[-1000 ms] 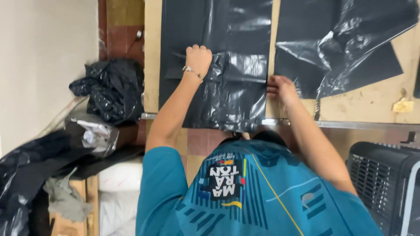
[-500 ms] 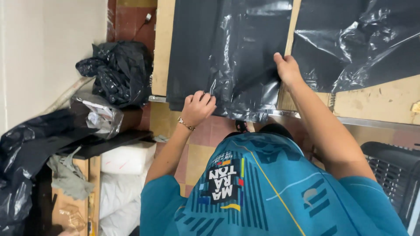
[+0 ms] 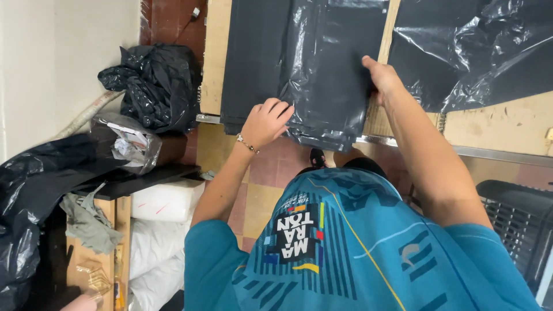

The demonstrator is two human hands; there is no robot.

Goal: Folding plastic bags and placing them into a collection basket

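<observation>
A stack of flat black plastic bags (image 3: 311, 63) lies on a wooden table (image 3: 214, 69), its near edge hanging over the table's metal rim. My left hand (image 3: 266, 121), with a thin bracelet on the wrist, grips the stack's near edge with curled fingers. My right hand (image 3: 380, 78) pinches the stack's right edge. A second, more crumpled pile of black bags (image 3: 478, 46) lies on the table to the right, apart from my hands.
A bunched black bag (image 3: 152, 86) sits left of the table. A shelf (image 3: 135, 178) below holds a clear-wrapped bundle (image 3: 127, 147). White sacks (image 3: 161, 230) lie beneath. A black ribbed crate (image 3: 518, 222) stands at the right. Tiled floor (image 3: 253, 196) shows under me.
My left hand has moved down from the top of the stack to its near edge. My right hand has stayed at the right edge. The view has shifted toward the table.
</observation>
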